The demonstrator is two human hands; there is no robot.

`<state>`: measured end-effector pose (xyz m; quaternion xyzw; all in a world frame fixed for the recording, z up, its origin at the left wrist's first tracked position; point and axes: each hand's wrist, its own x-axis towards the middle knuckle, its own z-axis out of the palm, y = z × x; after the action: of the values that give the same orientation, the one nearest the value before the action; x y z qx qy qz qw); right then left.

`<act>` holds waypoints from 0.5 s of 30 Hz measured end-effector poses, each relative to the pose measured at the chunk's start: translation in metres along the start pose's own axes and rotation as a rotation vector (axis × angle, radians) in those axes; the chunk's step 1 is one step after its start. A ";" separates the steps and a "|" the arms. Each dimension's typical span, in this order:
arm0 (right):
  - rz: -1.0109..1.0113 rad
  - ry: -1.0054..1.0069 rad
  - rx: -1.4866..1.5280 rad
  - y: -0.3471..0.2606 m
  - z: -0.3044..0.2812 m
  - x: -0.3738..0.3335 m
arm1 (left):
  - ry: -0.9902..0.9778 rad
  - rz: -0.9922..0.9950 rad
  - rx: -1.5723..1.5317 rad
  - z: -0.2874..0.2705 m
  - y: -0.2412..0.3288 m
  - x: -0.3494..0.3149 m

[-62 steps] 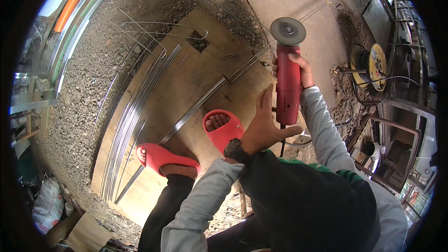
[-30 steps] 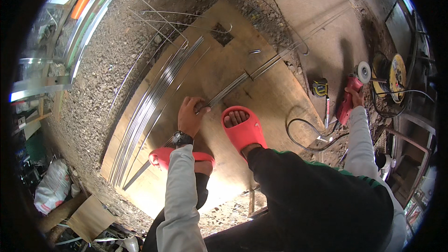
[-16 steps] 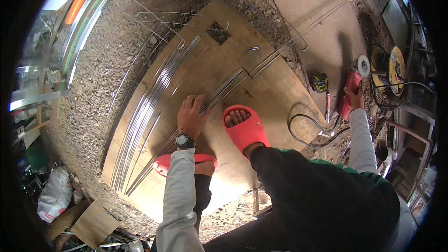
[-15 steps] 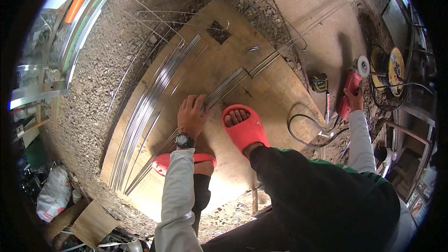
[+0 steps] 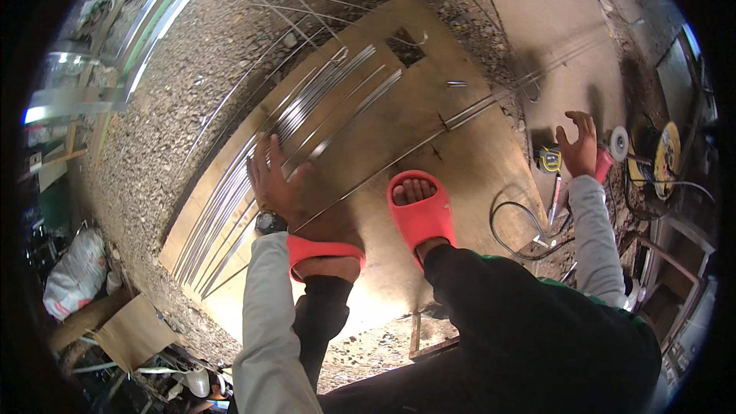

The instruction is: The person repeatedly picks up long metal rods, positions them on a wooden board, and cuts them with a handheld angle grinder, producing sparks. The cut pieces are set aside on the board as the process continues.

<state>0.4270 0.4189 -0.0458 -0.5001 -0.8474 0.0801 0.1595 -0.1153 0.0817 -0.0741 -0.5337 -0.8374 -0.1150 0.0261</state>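
My left hand (image 5: 277,185), with a watch at the wrist, lies over thin metal rods (image 5: 295,117) on a plywood sheet (image 5: 468,218). Its fingers are stretched out and slightly apart, resting on or just above the rods. A smaller group of rods (image 5: 360,113) runs beside the main bundle, partly hidden under that hand. Raised at the right, my right hand (image 5: 580,147) is empty, thumb and fingers apart. Just beyond it rests a red angle grinder (image 5: 603,164) with a grey disc, partly hidden by my forearm. Long rods (image 5: 410,152) cross the sheet diagonally between my feet and its far edge.
A tape measure (image 5: 550,159) and a marker (image 5: 553,199) lie near the grinder, with a black cable (image 5: 494,222) looped on the sheet. A yellow cable reel (image 5: 667,157) stands farther right. My red sandals (image 5: 441,218) are on the plywood. Bent rods (image 5: 295,0) lie on gravel.
My left hand has moved left, and the cut rods it held now lie beside the main bundle. My right hand has let go of the grinder and lifted away from it.
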 end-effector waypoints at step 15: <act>-0.195 -0.326 -0.509 0.039 0.065 0.110 | 0.280 -0.220 -0.128 0.037 -0.083 -0.011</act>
<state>0.3868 0.5358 -0.0974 -0.4208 -0.8986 -0.0711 -0.1018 -0.1818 0.0466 -0.1257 -0.4183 -0.8698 -0.2435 0.0956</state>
